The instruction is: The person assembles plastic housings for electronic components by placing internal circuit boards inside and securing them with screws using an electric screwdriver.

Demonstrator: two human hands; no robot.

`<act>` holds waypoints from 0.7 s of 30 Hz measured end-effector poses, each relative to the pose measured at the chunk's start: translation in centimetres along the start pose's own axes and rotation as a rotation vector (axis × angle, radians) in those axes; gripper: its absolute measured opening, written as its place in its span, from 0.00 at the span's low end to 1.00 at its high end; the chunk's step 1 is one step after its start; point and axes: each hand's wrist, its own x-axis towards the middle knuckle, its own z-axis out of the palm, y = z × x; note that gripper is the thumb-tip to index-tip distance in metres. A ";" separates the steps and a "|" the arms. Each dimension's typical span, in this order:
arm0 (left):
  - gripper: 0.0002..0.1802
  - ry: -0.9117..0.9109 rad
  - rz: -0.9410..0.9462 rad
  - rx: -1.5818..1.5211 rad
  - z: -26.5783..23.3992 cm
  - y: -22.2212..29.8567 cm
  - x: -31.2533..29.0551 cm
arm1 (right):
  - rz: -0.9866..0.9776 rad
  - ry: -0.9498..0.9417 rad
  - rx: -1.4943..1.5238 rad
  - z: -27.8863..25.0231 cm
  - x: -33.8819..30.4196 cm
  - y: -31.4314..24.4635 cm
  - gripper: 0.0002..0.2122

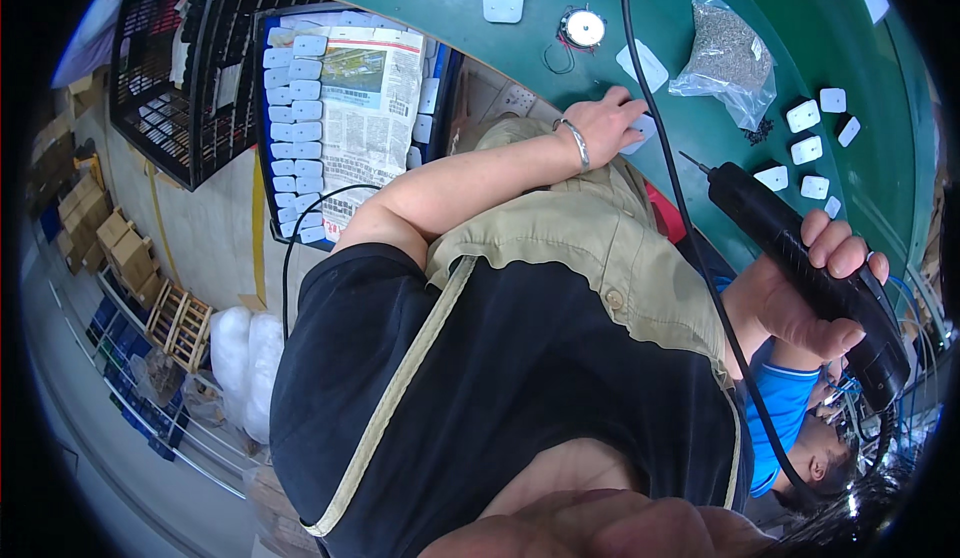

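Partly hidden white plate [644, 138] under left fingers [631, 111], grip unclear, right fingers [848, 256] curled round black screwdriver [768, 213]

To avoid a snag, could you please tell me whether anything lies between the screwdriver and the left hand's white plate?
A black cable crosses the view between screwdriver and white plate; whether it blocks the way, I cannot tell.

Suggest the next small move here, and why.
Probably ease the black power screwdriver toward the white plate: the right hand holds the tool, its bit pointing plateward but seemingly short of it, while the left hand is at the plate.
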 end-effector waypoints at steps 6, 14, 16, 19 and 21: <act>0.21 -0.023 -0.072 0.119 -1.5 -0.5 -0.2 | -0.008 -0.014 -0.008 0.0 0.1 0.3 0.29; 0.18 0.198 -0.154 0.076 -3.1 -3.7 -1.2 | 0.063 0.048 -0.026 0.2 0.1 -0.1 0.28; 0.16 0.176 -0.121 0.111 -3.0 -3.8 -0.8 | 0.072 0.037 -0.025 0.3 0.1 0.0 0.28; 0.14 0.173 -0.087 0.130 -2.6 -3.0 0.0 | 0.053 -0.003 -0.015 0.3 0.4 0.2 0.29; 0.13 0.174 -0.079 0.134 -2.4 -3.3 0.3 | 0.023 -0.030 -0.003 0.4 0.4 0.4 0.30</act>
